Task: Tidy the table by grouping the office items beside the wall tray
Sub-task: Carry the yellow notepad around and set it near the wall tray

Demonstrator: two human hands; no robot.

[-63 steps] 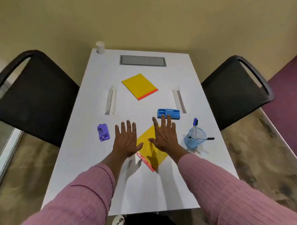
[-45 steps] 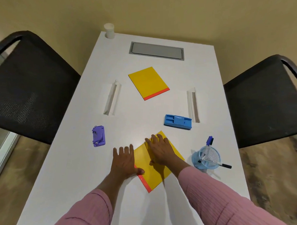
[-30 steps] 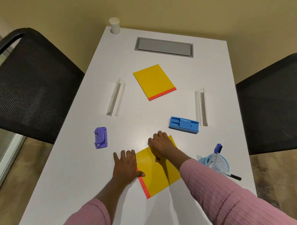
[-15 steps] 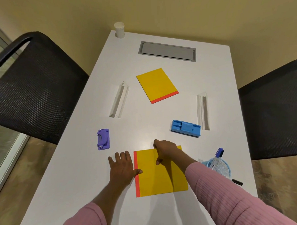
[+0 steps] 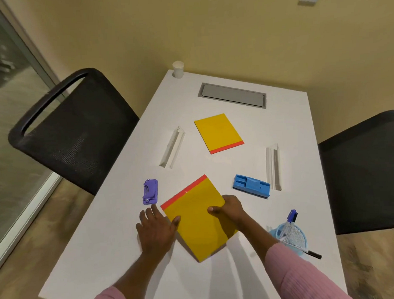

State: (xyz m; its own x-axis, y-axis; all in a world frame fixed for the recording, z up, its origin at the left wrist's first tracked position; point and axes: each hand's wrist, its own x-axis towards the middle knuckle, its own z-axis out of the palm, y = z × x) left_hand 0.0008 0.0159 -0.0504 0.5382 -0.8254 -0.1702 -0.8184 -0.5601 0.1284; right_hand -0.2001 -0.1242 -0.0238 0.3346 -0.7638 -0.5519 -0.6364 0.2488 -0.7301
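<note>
A yellow notepad with a red strip along its far-left edge lies skewed at the near middle of the white table. My right hand grips its right edge, thumb on top. My left hand lies flat on the table at the pad's left side, fingers spread, thumb touching the pad's edge. Farther off lie a second yellow notepad, a purple punch and a blue plastic block. The grey tray is set into the table by the wall.
Two clear acrylic stands flank the far notepad. A blue pen cup with a marker stands at the near right. A white paper cup sits in the far-left corner. Black chairs stand at both sides.
The near notepad has turned clockwise, so its red strip now faces the far left. My right hand moved from the pad's top to its right edge. The view has tilted up.
</note>
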